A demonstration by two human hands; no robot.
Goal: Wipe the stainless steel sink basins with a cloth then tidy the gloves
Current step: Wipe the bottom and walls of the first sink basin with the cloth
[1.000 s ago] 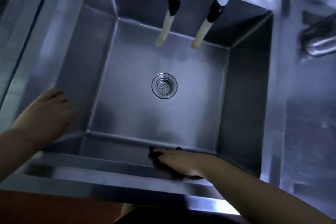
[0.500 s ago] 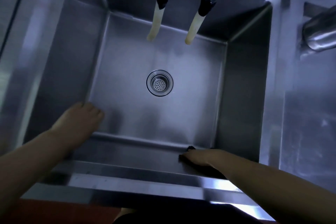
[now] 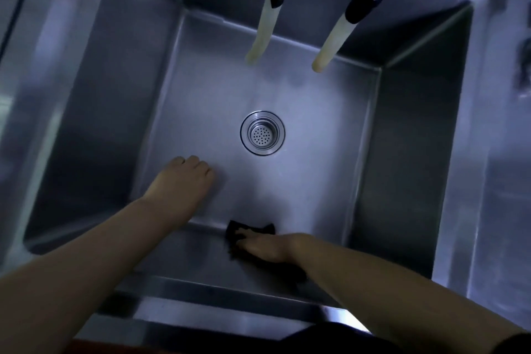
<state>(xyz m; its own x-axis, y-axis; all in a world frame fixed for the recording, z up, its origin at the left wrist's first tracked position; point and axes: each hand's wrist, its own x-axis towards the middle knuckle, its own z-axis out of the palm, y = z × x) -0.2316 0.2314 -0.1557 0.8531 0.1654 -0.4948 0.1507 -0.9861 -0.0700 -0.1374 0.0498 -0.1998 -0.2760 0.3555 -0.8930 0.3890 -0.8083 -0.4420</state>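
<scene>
A deep stainless steel sink basin (image 3: 120, 112) fills the head view, with a round drain strainer (image 3: 262, 133) in its floor. A small dark cloth (image 3: 234, 234) lies against the near wall at the floor edge. My right hand (image 3: 265, 247) presses flat on the cloth, and most of the cloth is hidden under my palm. My left hand (image 3: 184, 181) hangs inside the basin over the floor to the left of the drain, its fingers loosely bent and holding nothing. No gloves are in view.
Two pale hoses (image 3: 263, 34) (image 3: 330, 46) with black collars hang from above into the back of the basin. The sink's front rim (image 3: 224, 316) runs below my arms. A steel counter (image 3: 505, 181) lies to the right.
My left hand moved from the left rim down into the basin toward the drain. My right hand slid the cloth along the near wall. The view shifted.
</scene>
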